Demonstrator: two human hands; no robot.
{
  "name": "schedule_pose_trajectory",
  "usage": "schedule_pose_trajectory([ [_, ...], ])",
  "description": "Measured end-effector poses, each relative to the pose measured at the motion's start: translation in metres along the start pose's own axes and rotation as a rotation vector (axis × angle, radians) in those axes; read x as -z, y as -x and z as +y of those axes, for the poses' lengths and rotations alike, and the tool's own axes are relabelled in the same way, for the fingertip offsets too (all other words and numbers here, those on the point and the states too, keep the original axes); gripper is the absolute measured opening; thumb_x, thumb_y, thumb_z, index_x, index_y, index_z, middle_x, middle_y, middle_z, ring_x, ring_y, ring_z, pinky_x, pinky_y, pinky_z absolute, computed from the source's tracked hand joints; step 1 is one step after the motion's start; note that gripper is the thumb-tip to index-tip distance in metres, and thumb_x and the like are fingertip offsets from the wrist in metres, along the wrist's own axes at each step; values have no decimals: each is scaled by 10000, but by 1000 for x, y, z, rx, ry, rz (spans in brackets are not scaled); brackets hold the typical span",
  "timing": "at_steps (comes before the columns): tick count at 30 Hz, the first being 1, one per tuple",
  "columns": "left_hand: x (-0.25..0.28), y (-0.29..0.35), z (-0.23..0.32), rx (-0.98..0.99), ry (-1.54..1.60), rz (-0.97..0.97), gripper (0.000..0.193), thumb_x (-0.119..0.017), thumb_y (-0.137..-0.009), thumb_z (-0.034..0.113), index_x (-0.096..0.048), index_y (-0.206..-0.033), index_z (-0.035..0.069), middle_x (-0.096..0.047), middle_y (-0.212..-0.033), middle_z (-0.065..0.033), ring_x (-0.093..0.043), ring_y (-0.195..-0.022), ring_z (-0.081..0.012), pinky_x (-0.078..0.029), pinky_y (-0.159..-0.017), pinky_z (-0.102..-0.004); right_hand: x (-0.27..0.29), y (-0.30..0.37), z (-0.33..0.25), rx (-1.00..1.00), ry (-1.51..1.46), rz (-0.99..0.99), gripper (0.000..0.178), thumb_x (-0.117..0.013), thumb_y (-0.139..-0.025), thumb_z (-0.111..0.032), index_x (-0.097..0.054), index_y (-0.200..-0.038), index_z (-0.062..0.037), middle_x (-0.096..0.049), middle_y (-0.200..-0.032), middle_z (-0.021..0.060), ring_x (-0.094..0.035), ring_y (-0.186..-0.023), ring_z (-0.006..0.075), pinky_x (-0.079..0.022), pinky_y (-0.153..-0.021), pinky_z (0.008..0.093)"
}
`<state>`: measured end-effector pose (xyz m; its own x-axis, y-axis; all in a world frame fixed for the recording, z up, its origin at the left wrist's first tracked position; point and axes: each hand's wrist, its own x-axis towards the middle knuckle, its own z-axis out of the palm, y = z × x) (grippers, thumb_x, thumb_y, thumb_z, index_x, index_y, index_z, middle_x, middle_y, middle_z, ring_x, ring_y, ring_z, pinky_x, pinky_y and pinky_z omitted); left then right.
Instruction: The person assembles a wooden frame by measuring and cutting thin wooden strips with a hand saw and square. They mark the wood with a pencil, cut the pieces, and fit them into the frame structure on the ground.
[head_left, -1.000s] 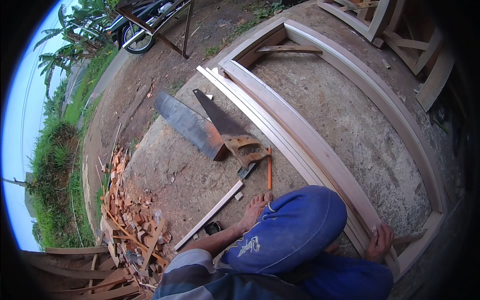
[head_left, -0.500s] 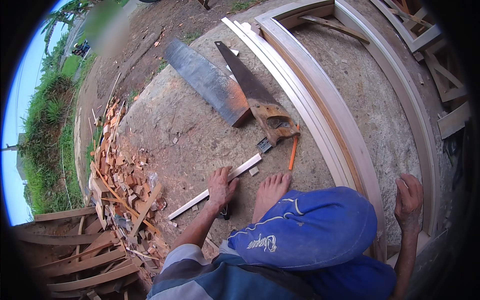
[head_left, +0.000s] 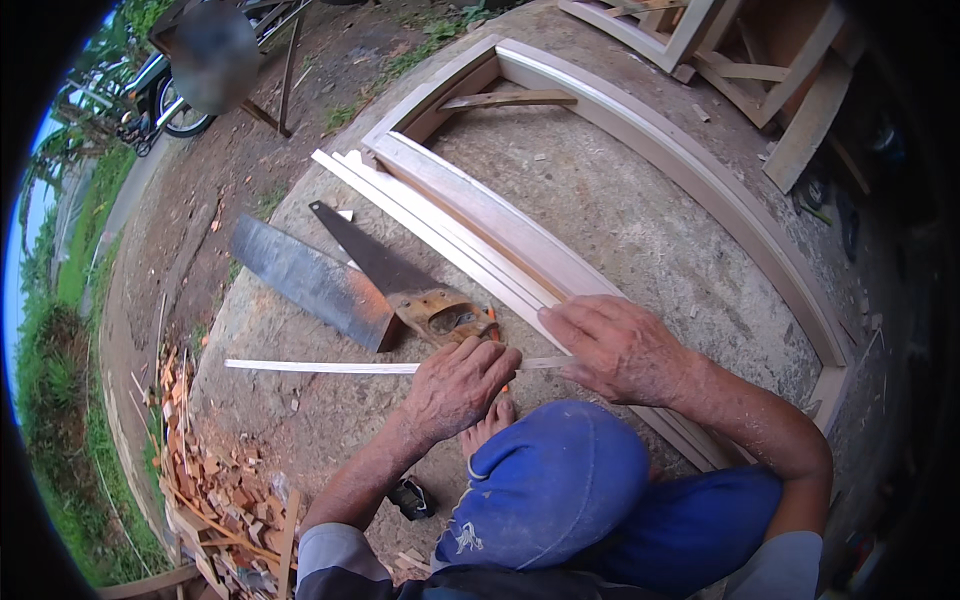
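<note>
A thin pale wooden strip (head_left: 320,367) lies crosswise in front of my raised knee. My left hand (head_left: 460,385) is closed around its middle, knuckles up. My right hand (head_left: 625,350) pinches its right end between thumb and fingers, just over the long wooden mouldings. Just beyond my left hand lies a handsaw (head_left: 365,255) with a worn wooden handle, its blade pointing away to the left. Beside the saw is a long dark block (head_left: 310,285) with an orange-stained end. An orange pencil (head_left: 492,318) shows partly behind the saw handle.
A large wooden frame (head_left: 690,150) with long mouldings (head_left: 440,220) spans the concrete from centre to right. Wood offcuts (head_left: 225,480) are heaped at lower left. More wooden frames (head_left: 770,72) stand at upper right. A motorbike (head_left: 175,105) is parked at far left.
My left hand has lifted the strip and turned it nearly level. My right hand has come in from the far right to its end. The view has swung rightward.
</note>
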<state>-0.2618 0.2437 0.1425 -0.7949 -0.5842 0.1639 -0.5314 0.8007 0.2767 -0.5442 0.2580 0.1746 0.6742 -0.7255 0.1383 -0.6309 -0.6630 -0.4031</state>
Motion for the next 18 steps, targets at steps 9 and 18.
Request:
schedule_pose_trajectory([
  [9, -68, -167, 57, -322, 224, 279, 634, -734, -902, 187, -500, -1482, 87, -536, -1478, -163, -446, -1426, -374, -336, -1172, -551, -7, 236, 27, -1101, -200, 634, 585, -560, -1026, -162, -362, -1566, -55, -596, -1191, 212, -644, -1106, 352, -528, -919, 411],
  [18, -170, -182, 34, -107, 127, 52, 484, -626, -964, 235, -562, -1414, 69, -592, -1401, -162, -474, -1389, -351, -208, -1231, -556, -77, 484, -70, -1983, 392, 958, 567, -688, -885, -93, -562, -1437, -68, -615, -1285, 241, -589, -1210, 439, -485, -1021, 479],
])
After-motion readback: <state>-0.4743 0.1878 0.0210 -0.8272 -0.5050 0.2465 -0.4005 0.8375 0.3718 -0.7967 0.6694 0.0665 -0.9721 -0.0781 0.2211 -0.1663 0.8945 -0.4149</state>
